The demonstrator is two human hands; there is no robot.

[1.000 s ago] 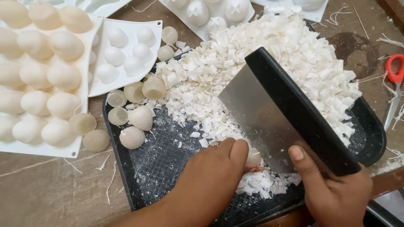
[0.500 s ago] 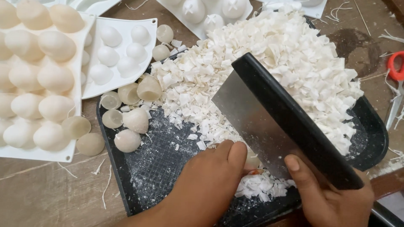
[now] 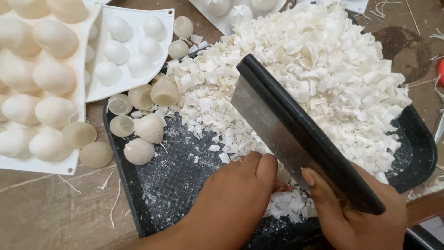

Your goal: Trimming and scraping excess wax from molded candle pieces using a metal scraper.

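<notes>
A black tray (image 3: 157, 194) carries a big heap of white wax shavings (image 3: 323, 78). My right hand (image 3: 356, 217) grips a steel scraper blade (image 3: 273, 125) by its black handle bar (image 3: 314, 139), the blade edge pressed down into the shavings. My left hand (image 3: 231, 199) is curled at the blade's near end, holding a small pale wax piece (image 3: 283, 174) down on the tray, mostly hidden by the fingers. Several pale half-sphere wax shells (image 3: 149, 127) lie on the tray's left part.
White moulds with rounded domes (image 3: 41, 78) (image 3: 125, 51) sit left of the tray on a wooden table (image 3: 51, 213). Another white mould (image 3: 231, 11) lies at the top. Loose half shells (image 3: 96, 154) rest beside the tray. A red object (image 3: 440, 71) shows at the right edge.
The blade has shifted slightly with my right hand while my left hand stays curled at its near end on the tray.
</notes>
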